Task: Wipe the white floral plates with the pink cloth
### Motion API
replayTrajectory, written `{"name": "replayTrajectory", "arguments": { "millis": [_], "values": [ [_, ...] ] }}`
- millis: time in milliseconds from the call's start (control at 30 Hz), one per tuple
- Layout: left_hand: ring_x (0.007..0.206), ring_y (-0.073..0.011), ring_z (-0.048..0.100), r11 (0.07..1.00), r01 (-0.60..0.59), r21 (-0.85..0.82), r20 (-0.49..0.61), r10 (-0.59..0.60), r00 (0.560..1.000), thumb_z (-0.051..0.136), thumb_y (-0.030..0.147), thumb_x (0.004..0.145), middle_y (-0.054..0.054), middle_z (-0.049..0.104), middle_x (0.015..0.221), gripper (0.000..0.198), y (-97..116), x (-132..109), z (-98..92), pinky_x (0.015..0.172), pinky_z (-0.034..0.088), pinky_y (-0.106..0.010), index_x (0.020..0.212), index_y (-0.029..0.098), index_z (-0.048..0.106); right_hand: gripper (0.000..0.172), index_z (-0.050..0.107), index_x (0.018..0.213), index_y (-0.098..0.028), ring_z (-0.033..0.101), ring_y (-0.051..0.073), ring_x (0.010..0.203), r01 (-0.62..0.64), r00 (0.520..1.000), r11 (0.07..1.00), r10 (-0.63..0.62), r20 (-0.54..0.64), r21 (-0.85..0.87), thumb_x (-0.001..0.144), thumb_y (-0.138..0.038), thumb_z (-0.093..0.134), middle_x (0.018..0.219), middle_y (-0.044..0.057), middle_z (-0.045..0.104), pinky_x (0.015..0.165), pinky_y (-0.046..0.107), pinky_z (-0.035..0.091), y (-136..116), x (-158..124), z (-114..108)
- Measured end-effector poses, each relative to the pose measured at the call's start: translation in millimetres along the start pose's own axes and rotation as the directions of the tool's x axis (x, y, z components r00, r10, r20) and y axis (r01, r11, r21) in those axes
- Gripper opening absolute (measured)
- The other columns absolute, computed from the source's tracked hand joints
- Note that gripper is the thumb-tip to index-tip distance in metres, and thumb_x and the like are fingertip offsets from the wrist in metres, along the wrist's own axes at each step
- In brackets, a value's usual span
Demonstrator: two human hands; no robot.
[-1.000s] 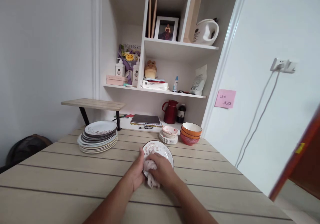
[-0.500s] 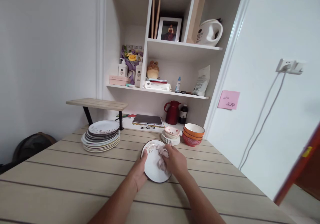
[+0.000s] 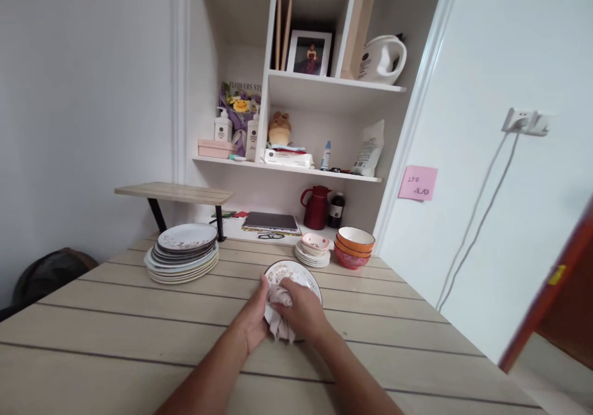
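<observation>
A white plate [image 3: 296,275] with a dark rim and a floral pattern lies flat on the wooden table [image 3: 115,316], straight ahead of me. My left hand [image 3: 252,319] grips the plate's near left edge, fingers closed on the rim. My right hand [image 3: 301,313] is closed on a crumpled pinkish cloth [image 3: 277,307] and presses it onto the near part of the plate. The plate's near half is hidden under both hands and the cloth.
A stack of plates [image 3: 181,253] stands at the table's far left. Small dishes [image 3: 313,251] and orange bowls [image 3: 354,247] sit at the far middle. Behind them a low shelf holds a red jug [image 3: 315,207], a dark bottle [image 3: 336,210] and a tablet [image 3: 270,220].
My right hand has drawn the cloth back from the plate's far right part to its near edge. My left hand still holds the rim in the same place.
</observation>
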State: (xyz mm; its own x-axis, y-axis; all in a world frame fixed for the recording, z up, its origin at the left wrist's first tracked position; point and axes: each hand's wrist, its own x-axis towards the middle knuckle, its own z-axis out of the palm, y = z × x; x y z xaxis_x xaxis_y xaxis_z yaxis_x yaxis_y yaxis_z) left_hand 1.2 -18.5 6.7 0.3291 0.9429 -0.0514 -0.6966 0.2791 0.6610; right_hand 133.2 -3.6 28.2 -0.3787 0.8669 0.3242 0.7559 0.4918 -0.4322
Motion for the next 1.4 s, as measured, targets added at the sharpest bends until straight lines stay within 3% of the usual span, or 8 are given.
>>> {"name": "replayTrajectory", "arguments": {
  "millis": [133, 400, 567, 667, 767, 867, 1133, 1400],
  "values": [
    [0.105, -0.0293, 0.068, 0.998, -0.054, 0.032, 0.003, 0.054, 0.999, 0.065, 0.05, 0.081, -0.015, 0.073, 0.11, 0.059, -3.8, -0.3, 1.2, 0.092, 0.053, -0.04, 0.129, 0.017, 0.058, 0.025, 0.061, 0.107, -0.026, 0.06, 0.022, 0.097, -0.051, 0.988, 0.999, 0.049, -0.148, -0.006, 0.084, -0.033, 0.058, 0.108, 0.006, 0.067, 0.075, 0.028, 0.039, 1.8, 10.2, 0.7],
    [0.091, -0.0286, 0.072, 0.983, -0.15, 0.107, -0.196, 0.168, 0.966, 0.079, 0.027, 0.072, -0.015, 0.076, 0.099, 0.049, -3.1, 4.4, -5.2, 0.086, 0.055, -0.037, 0.116, 0.011, 0.065, 0.088, 0.027, 0.148, -0.028, 0.06, 0.02, 0.094, 0.067, 0.991, 0.859, -0.117, 0.066, 0.507, 0.072, -0.035, 0.071, 0.126, 0.009, 0.054, 0.082, 0.033, 0.048, 19.5, -4.9, -18.0],
    [0.092, -0.0285, 0.072, 0.978, -0.203, 0.057, -0.232, 0.211, 0.95, 0.077, 0.024, 0.073, -0.014, 0.076, 0.098, 0.042, -1.3, 10.6, -12.3, 0.085, 0.056, -0.038, 0.111, 0.01, 0.066, 0.061, 0.036, 0.14, -0.023, 0.061, 0.023, 0.101, -0.07, 0.886, 0.697, 0.372, -0.276, 0.714, 0.088, -0.051, 0.047, 0.123, 0.012, 0.055, 0.085, 0.037, 0.051, 46.7, 1.5, -33.3],
    [0.087, -0.0273, 0.073, 0.969, -0.241, 0.044, -0.256, 0.244, 0.935, 0.078, 0.024, 0.072, -0.013, 0.077, 0.093, 0.037, 1.7, 10.8, -16.7, 0.081, 0.057, -0.036, 0.105, 0.009, 0.068, 0.058, 0.04, 0.137, -0.021, 0.061, 0.026, 0.108, -0.188, 0.869, 0.417, 0.493, -0.047, 0.889, 0.09, -0.054, 0.041, 0.127, 0.015, 0.058, 0.086, 0.039, 0.052, 50.0, 2.1, -28.2],
    [0.086, -0.0264, 0.073, 0.959, -0.28, 0.033, -0.269, 0.279, 0.922, 0.078, 0.025, 0.071, -0.013, 0.077, 0.094, 0.039, 7.1, 8.6, -19.2, 0.079, 0.058, -0.034, 0.105, 0.01, 0.068, 0.053, 0.053, 0.126, -0.016, 0.066, 0.025, 0.101, -0.294, 0.926, 0.026, 0.256, 0.278, 0.955, 0.091, -0.055, 0.044, 0.115, 0.014, 0.068, 0.088, 0.037, 0.052, 36.1, -1.4, -11.9],
    [0.085, -0.0271, 0.073, 0.954, -0.297, 0.033, -0.283, 0.293, 0.913, 0.078, 0.028, 0.071, -0.013, 0.077, 0.094, 0.042, 12.5, 6.0, -19.4, 0.079, 0.058, -0.035, 0.108, 0.01, 0.068, 0.044, 0.063, 0.115, -0.013, 0.067, 0.022, 0.097, -0.343, 0.928, -0.174, 0.091, 0.362, 0.923, 0.087, -0.046, 0.058, 0.11, 0.012, 0.072, 0.09, 0.035, 0.05, 16.1, -5.3, 7.2],
    [0.088, -0.0284, 0.072, 0.947, -0.276, 0.162, -0.314, 0.315, 0.896, 0.081, 0.032, 0.066, -0.014, 0.076, 0.094, 0.047, 8.5, 4.9, -11.2, 0.078, 0.057, -0.037, 0.106, 0.01, 0.068, 0.039, 0.061, 0.119, -0.008, 0.071, 0.023, 0.09, -0.281, 0.89, -0.429, 0.219, 0.401, 0.858, 0.092, -0.036, 0.054, 0.099, 0.012, 0.076, 0.092, 0.039, 0.051, 1.5, -5.4, 20.4],
    [0.107, -0.025, 0.066, 0.783, -0.44, 0.44, -0.266, 0.581, 0.769, 0.077, 0.037, 0.07, -0.012, 0.071, 0.114, 0.058, 9.0, 8.5, -4.8, 0.092, 0.051, -0.035, 0.122, 0.018, 0.059, 0.04, 0.054, 0.125, -0.004, 0.073, 0.024, 0.084, -0.239, 0.855, -0.53, 0.283, 0.435, 0.814, 0.095, -0.03, 0.049, 0.093, 0.014, 0.076, 0.09, 0.041, 0.053, 1.9, -0.7, 16.3]
  ]
}}
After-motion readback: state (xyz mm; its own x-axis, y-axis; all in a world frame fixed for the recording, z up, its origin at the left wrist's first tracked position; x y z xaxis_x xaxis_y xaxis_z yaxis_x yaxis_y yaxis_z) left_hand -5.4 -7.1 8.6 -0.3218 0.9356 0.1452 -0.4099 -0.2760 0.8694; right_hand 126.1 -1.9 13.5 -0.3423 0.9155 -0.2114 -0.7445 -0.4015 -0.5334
